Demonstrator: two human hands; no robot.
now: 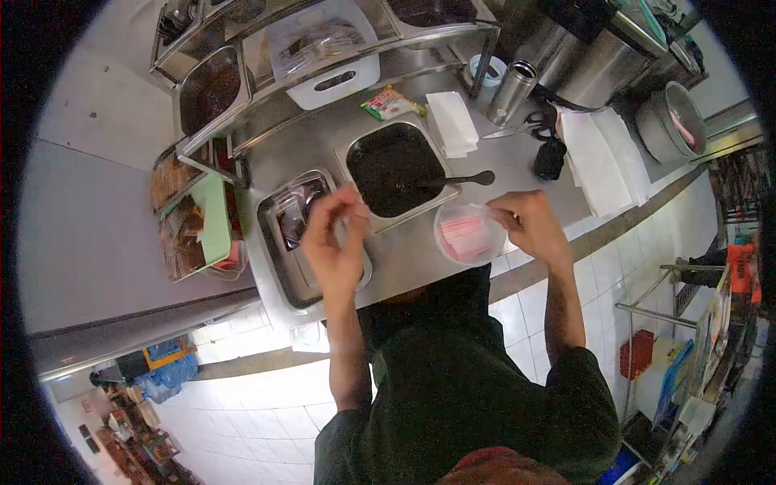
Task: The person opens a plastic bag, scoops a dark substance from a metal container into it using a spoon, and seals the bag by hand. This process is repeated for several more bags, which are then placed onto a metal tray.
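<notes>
My right hand (pixel 529 230) pinches the rim of a round clear plastic tub (pixel 446 245) at the counter's front edge. Several thin pink-and-white strips (pixel 467 234) lie in the tub. My left hand (pixel 335 250) is raised over a shallow metal tray (pixel 303 295), its fingers curled and blurred, so whether they hold anything does not show. Clear-wrapped dark packets (pixel 293 218) rest in that tray. Just beyond the hands, a deep metal pan (pixel 374 174) holds something dark, with a black-handled utensil (pixel 473 179) leaning over its right rim.
White paper sheets (pixel 598 158), scissors (pixel 537 128) and a steel flask (pixel 514 93) occupy the counter's right side. Behind the pan are a folded white cloth or paper (pixel 453 121) and a colourful packet (pixel 390 103). A metal shelf (pixel 339 82) carries a white bin (pixel 333 85).
</notes>
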